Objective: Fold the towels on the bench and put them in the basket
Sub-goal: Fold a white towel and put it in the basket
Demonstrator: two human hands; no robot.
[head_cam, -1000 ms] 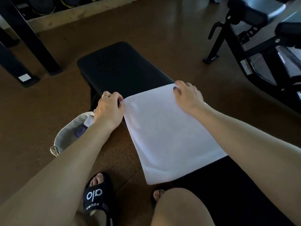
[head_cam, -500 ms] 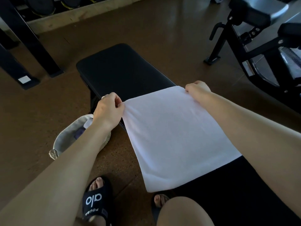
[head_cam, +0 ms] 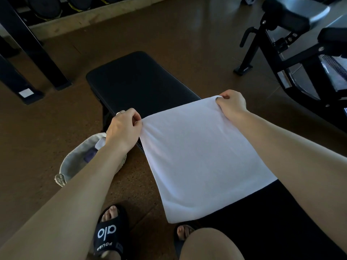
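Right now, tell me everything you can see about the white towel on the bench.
The plain white cloth towel looks soft and unpatterned, a smooth rectangular sheet with faint ripples near its far left corner. It lies spread across the black padded bench, its near left corner hanging past the bench's edge over the brown floor. The left hand pinches its far left corner and the right hand grips its far right corner, both with curled fingers.

This is a gym. A black padded workout bench [head_cam: 139,81] serves as the worktop and stands on a brown rubber-like floor [head_cam: 169,34]. To the right of the bench is a black exercise machine [head_cam: 293,59] with padded rests and a steel frame. Beyond the bench's far end, weight plates [head_cam: 45,5] sit in a rack along a wooden ledge.
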